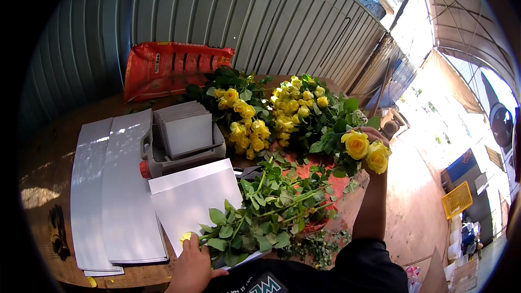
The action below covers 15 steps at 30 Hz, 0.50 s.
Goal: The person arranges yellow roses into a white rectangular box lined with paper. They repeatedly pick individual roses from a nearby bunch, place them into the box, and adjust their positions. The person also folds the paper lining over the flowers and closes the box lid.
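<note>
My left hand (191, 267) is at the front edge of the table, its fingers curled on a yellow rose (186, 236) that mostly hides behind them. The rose's leafy green stems (255, 228) stretch to the right over a white cardboard sheet (192, 192). Raised at the right, my right hand (375, 134) grips two yellow roses (367, 151) in full bloom; their heads and leaves cover part of its fingers. Beyond lie bunches of yellow roses (293, 103) with dark green leaves, heads toward me.
Long white cardboard sheets (125, 184) lie stacked at the left. A cut-open plastic jug (184, 158) holds several smaller sheets. A red sack (173, 68) leans on the corrugated metal wall (217, 11). Loose leaves (315, 249) litter the right side. A yellow crate (457, 199) stands farther right.
</note>
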### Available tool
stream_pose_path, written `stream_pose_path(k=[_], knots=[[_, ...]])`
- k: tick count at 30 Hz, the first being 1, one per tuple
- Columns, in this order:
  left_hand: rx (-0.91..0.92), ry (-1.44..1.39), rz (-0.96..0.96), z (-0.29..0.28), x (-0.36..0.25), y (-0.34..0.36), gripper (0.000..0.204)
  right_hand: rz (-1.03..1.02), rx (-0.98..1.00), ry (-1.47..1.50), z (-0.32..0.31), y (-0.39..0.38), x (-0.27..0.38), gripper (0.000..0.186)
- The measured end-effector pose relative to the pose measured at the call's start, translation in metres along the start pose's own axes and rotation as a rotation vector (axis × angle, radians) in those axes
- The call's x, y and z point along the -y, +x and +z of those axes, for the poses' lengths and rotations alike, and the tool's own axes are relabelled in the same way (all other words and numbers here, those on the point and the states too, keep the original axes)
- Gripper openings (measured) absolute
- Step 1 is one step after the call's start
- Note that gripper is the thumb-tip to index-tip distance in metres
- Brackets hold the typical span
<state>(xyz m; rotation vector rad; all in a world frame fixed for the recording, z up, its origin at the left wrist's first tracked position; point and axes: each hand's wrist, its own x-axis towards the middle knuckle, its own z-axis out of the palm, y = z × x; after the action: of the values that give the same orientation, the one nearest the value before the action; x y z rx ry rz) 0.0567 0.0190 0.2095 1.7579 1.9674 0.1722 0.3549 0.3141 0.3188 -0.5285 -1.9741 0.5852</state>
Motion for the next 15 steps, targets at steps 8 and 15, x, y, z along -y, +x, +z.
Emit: stream_pose_path(k=[8,15], knots=[[-0.046,0.072,0.022,-0.003,-0.004,-0.002,0.072,0.153,0.114,0.152,0.040,0.021,0.024,0.017],[-0.100,0.066,0.112,0.010,0.009,0.003,0.058,-0.043,0.491,-0.407,0.187,-0.009,0.096,0.027]])
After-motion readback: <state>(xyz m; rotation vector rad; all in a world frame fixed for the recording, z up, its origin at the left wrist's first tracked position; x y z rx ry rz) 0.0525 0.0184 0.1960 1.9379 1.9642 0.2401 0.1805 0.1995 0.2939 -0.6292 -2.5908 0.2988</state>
